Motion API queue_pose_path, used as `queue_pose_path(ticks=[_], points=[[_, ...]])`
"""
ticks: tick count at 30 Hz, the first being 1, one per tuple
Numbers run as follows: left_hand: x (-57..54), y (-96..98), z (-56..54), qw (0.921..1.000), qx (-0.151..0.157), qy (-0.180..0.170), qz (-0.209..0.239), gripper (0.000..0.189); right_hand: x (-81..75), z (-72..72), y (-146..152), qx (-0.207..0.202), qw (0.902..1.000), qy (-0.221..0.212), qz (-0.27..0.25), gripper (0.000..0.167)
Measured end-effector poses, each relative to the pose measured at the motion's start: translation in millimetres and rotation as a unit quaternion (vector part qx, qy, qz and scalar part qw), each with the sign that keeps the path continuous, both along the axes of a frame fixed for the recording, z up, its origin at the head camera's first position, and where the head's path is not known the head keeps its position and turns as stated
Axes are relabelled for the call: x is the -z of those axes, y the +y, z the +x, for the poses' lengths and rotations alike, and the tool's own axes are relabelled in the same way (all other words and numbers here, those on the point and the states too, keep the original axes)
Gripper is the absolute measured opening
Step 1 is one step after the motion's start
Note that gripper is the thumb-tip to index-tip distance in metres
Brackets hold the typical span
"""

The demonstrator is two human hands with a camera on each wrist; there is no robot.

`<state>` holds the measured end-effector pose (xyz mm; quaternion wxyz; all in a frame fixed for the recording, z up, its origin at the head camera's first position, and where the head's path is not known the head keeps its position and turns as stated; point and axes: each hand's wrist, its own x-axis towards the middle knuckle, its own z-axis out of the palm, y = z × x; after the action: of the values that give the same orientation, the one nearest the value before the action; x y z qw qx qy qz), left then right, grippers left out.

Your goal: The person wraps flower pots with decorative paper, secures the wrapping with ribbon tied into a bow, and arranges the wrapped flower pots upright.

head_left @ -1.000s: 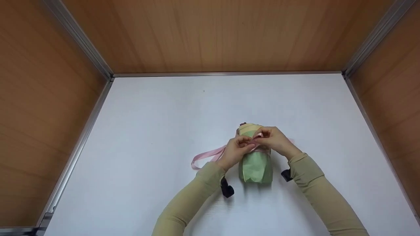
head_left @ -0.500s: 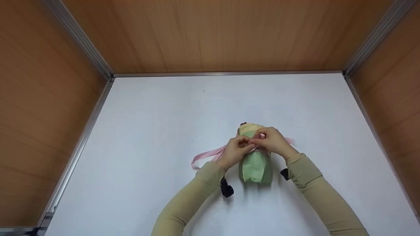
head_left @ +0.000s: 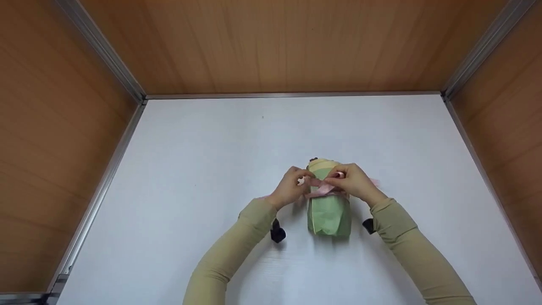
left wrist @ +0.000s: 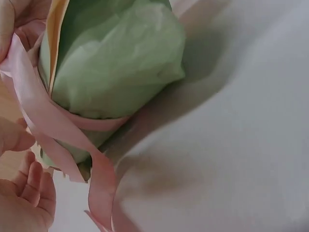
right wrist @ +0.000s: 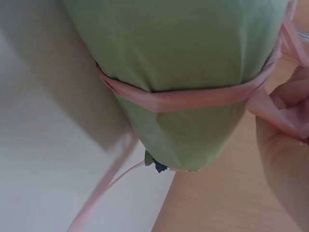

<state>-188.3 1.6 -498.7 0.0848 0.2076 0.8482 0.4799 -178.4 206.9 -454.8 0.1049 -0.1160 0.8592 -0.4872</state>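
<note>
A bundle wrapped in green and cream paper [head_left: 330, 216], shaped like a small bouquet, lies on the white table. A pink ribbon [head_left: 324, 189] circles its middle and crosses on top. My right hand [head_left: 355, 184] pinches a folded part of the ribbon above the crossing, also seen in the right wrist view. At the bundle's left side is my left hand [head_left: 290, 188], fingers loosely bent. In the left wrist view its fingertips [left wrist: 34, 181] are beside the ribbon, with thumb and fingers apart. Part of the ribbon's left length is hidden behind that hand.
The white tabletop [head_left: 190, 169] is bounded by wooden panels [head_left: 271, 46] at the back and both sides, with metal rails along the edges. A ribbon tail [right wrist: 96, 200] trails across the table. Black wrist-camera mounts [head_left: 277, 234] hang under the sleeves.
My left hand has moved left, away from the right hand, uncovering the ribbon crossing. The ribbon loop on the left is now mostly hidden. The right hand stays nearly still.
</note>
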Motion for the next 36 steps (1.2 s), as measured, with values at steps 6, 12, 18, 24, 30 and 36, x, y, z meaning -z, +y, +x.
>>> queue_pose_path(ticks=[6,12,18,24,30,36], points=[[2.9,-2.8,-8.8,0.9955,-0.012,-0.021,-0.091,0.011,1.5,0.4,-1,-0.007,0.9997,-0.018,-0.018,0.016],[1.7,-15.2,-16.9,0.9905,-0.031,-0.01,-0.133,0.007,-5.9,5.9,-4,-0.006,0.9987,-0.038,-0.033,0.016],[-9.5,-32.6,-25.7,0.9937,0.011,0.073,-0.085,0.011,-24.2,14.8,-4,-0.003,0.9989,-0.034,-0.031,0.015],[-24.3,-47.2,-25.7,0.9985,0.029,0.02,-0.042,0.02,-2.0,4.5,6,0.004,0.9986,-0.035,-0.04,0.017],[-36.2,-63.6,-28.2,0.9983,0.045,-0.031,-0.021,0.014,13.6,-2.6,12,0.014,0.9984,-0.037,-0.042,0.018],[-47.8,-91.7,-33.6,0.9923,0.074,-0.046,-0.087,0.016,16.4,-3.2,15,0.048,0.9952,-0.051,-0.069,0.019]])
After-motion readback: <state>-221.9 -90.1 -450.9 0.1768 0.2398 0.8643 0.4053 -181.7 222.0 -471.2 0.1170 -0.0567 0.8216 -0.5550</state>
